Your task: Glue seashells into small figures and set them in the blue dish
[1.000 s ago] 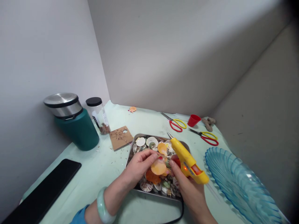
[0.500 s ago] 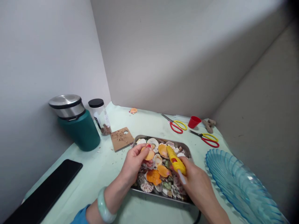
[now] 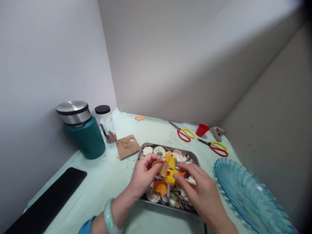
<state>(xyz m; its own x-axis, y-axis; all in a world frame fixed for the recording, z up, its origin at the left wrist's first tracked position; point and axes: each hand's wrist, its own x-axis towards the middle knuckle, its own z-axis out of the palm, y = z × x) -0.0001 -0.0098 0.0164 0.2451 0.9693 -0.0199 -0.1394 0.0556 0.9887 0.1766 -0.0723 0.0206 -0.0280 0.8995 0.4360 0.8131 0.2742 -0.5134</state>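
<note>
My left hand (image 3: 144,175) pinches an orange scallop shell (image 3: 159,166) between thumb and fingers, above the left part of a metal tray (image 3: 165,205). A yellow glue gun (image 3: 171,171) with a pale glue stick at its rear is over the shells, close beside the held shell. My right hand (image 3: 198,182) has its thumb and forefinger loosely on the gun's right side. Its other fingers are partly hidden. Below both hands, the tray is filled with white, speckled and orange shells, among them a bright orange scallop (image 3: 160,187).
Behind the tray are two pairs of scissors (image 3: 186,134), a red cup (image 3: 202,130) and a knobbly brown piece (image 3: 217,133). A blue ribbed dish (image 3: 246,191) stands right. Leftward are a brown board (image 3: 126,148), a jar (image 3: 106,125), a green bottle (image 3: 86,138) and a black phone (image 3: 52,198).
The glue gun has moved left and turned, so its rear now points toward me. My right hand's grip has loosened. The shell in my left hand has shifted slightly right and tilted.
</note>
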